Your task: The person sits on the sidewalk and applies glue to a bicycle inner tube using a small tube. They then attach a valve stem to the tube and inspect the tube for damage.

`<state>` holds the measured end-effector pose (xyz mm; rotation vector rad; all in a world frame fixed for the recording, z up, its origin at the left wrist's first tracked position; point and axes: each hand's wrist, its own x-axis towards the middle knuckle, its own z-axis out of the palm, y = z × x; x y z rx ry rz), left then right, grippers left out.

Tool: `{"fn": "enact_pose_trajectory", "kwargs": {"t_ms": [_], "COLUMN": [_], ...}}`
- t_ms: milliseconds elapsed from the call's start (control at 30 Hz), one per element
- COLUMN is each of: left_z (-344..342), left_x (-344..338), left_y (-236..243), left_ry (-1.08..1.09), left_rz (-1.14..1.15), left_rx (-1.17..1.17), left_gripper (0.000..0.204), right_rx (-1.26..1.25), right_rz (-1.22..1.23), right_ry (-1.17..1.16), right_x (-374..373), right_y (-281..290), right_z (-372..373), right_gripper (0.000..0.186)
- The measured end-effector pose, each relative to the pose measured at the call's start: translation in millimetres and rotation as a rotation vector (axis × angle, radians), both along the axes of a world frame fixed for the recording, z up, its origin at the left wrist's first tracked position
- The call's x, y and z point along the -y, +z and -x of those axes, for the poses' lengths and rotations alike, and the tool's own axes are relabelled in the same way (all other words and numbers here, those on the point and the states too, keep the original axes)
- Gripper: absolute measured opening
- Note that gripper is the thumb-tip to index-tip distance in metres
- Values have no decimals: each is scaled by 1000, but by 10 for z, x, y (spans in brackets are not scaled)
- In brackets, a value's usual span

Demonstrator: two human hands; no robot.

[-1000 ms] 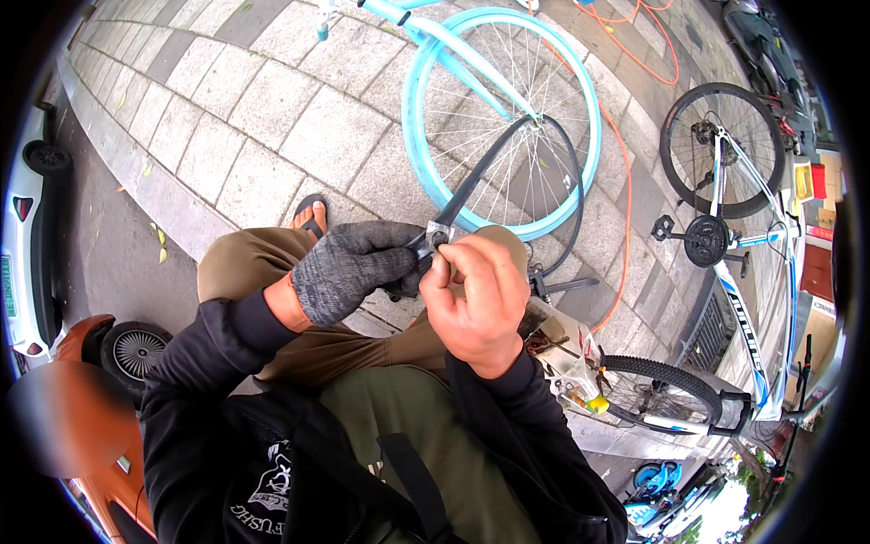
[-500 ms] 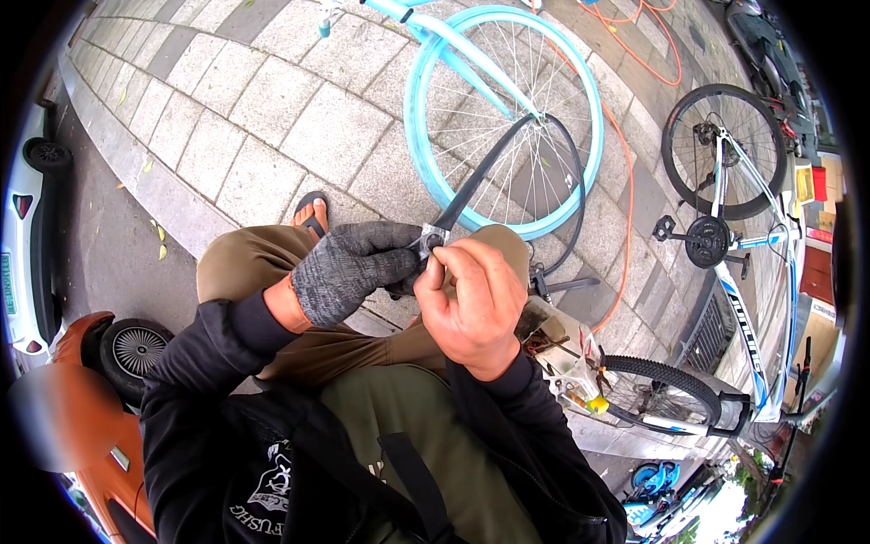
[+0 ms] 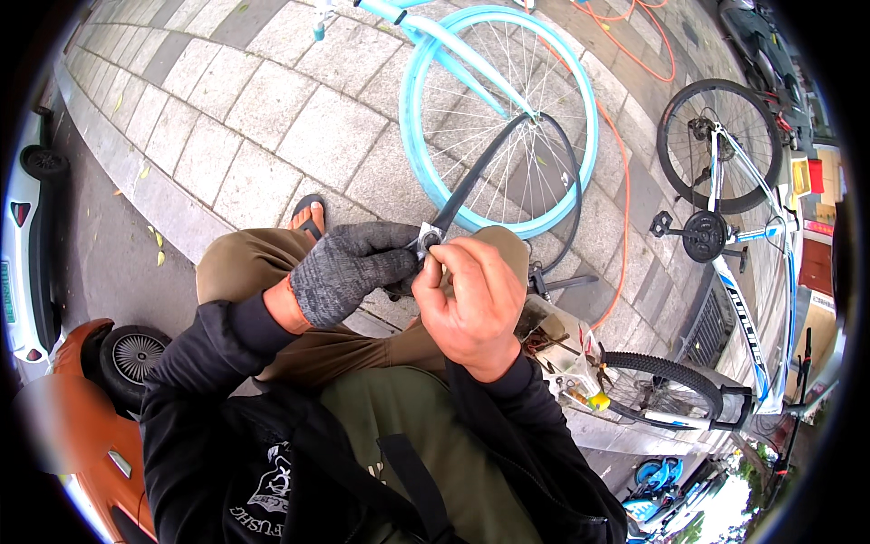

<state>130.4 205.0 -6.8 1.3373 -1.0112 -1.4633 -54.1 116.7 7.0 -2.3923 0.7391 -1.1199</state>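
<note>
My gloved left hand (image 3: 353, 272) is closed around a black bicycle inner tube (image 3: 464, 186) above my knees. A small patch with shiny silver backing (image 3: 430, 234) lies on the tube between my hands, a dark round spot at its middle. My bare right hand (image 3: 476, 304) pinches at the patch's near edge with thumb and forefinger; the fingertips partly hide it. From there the tube runs up to the hub of a light blue bicycle wheel (image 3: 413, 136) and loops back down along its right side.
A white container of tools (image 3: 542, 319) stands right of my knee. An orange hose (image 3: 626, 218) crosses the paving. A white and blue bicycle (image 3: 750, 326) is at the right. Beyond the kerb are an orange vehicle (image 3: 104, 435) and a white car (image 3: 32, 218).
The view has shifted slightly. Both hands keep nearly the same hold on the tube and patch; the right fingertips have moved only a little.
</note>
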Motion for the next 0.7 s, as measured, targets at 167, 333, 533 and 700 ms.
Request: {"fn": "enact_pose_trajectory", "kwargs": {"t_ms": [167,333,533,700], "left_z": [15,-4,-16,26], "left_x": [1,60,-48,-70], "left_y": [-8,194,47,20], "left_ry": [11,34,136,204], "left_rz": [15,-146,-247,-370], "left_rx": [-23,-340,-435,-424], "left_gripper": [35,32,30,26], "right_rx": [-86,177,506,454], "right_rz": [17,-504,-2005,-1825], "right_ry": [67,-16,386,416], "right_x": [36,16,164,259], "right_y": [115,-35,-453,-571], "right_z": [-6,210,103,20], "right_gripper": [26,16,31,18]}}
